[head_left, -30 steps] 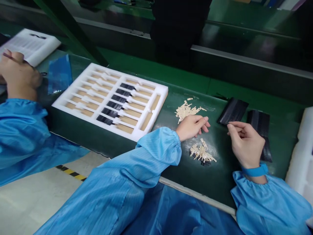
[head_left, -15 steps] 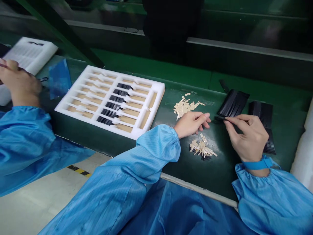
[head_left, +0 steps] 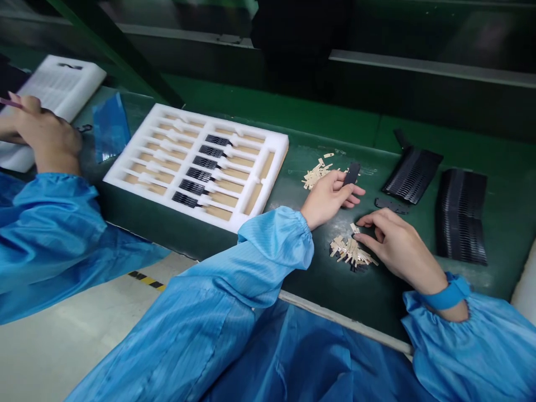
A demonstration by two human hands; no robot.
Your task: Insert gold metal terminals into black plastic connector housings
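Note:
My left hand (head_left: 329,196) holds a small flat black piece (head_left: 352,173) upright between thumb and fingers, beside a pile of small beige strips (head_left: 315,176). My right hand (head_left: 389,240) pinches a small beige strip (head_left: 354,228) by its end, just above a nearer pile of beige strips (head_left: 349,251) with dark bits underneath. Another flat black piece (head_left: 391,205) with small holes lies on the green table beyond my right fingers. Past it are a black slotted stack (head_left: 412,174) and, at the right, a second black slotted stack (head_left: 460,215).
A white foam tray (head_left: 274,142) with several black slotted parts stands to the left. Beyond it lie a blue film sheet (head_left: 111,127) and another white foam block (head_left: 86,75). A co-worker's hand (head_left: 48,134) holds a thin stick at far left. A green post slants behind the tray.
My right hand has moved left from the black stack to the nearer beige pile and pinched a strip. A black piece now stands in my left hand. The view has shifted slightly.

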